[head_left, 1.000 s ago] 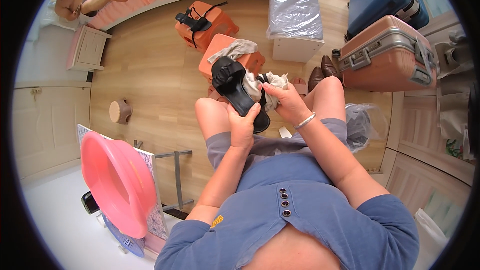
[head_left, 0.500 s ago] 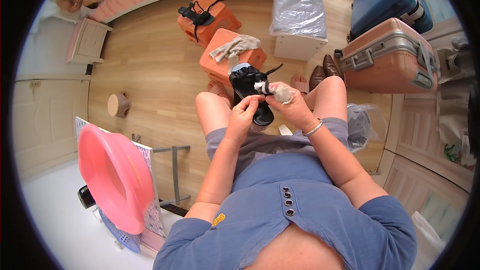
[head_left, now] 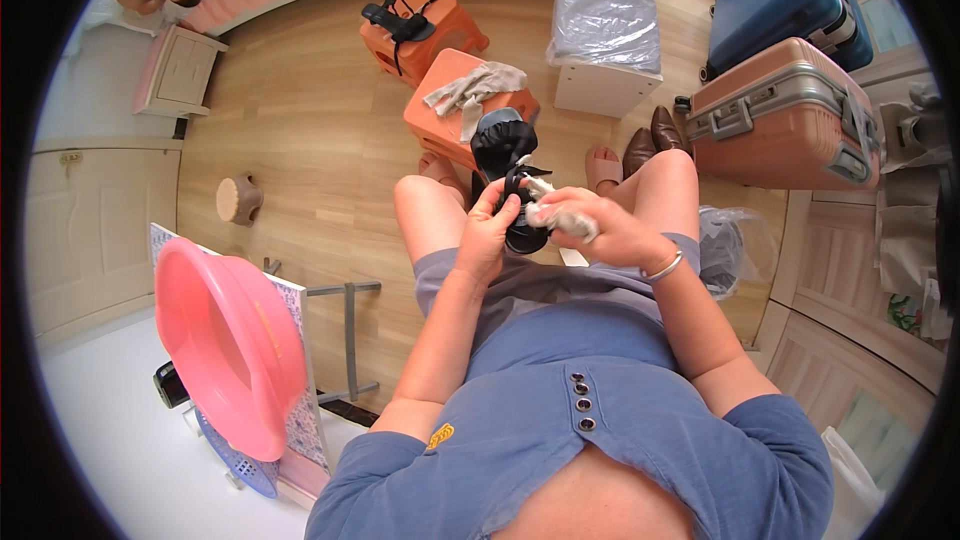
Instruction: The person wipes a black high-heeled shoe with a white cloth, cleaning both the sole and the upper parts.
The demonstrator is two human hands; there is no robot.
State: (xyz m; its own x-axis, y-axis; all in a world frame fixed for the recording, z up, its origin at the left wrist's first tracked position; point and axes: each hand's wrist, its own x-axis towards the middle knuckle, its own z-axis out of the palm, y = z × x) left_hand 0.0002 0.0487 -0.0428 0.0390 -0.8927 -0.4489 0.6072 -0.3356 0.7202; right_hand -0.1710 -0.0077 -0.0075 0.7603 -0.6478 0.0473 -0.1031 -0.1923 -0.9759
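Observation:
A black strappy sandal (head_left: 503, 143) rests between my knees, its toe end toward the nearer orange stool (head_left: 440, 120). My left hand (head_left: 486, 236) is closed, thumb and fingers pinching one of the sandal's black straps. Bunched in my right hand (head_left: 612, 228) is a whitish rag (head_left: 562, 217), with one end touching the strap near my left fingertips. The heel part of the sandal is partly hidden under both hands. A second greyish cloth (head_left: 482, 86) lies draped over the nearer stool. Another black sandal (head_left: 405, 24) lies on the farther orange stool (head_left: 440, 40).
On the left stands a small table with a pink basin (head_left: 275, 360). A brown round stool (head_left: 238, 200) is on the floor beyond it. Far right are a plastic-covered white box (head_left: 605, 80), brown shoes (head_left: 638, 152), and pink (head_left: 780, 120) and blue (head_left: 780, 10) suitcases. Someone sits on the bed.
My right hand has shifted slightly right and down, the rag now stretching toward the strap. My left hand has lifted the strap a little. The sandal has turned slightly.

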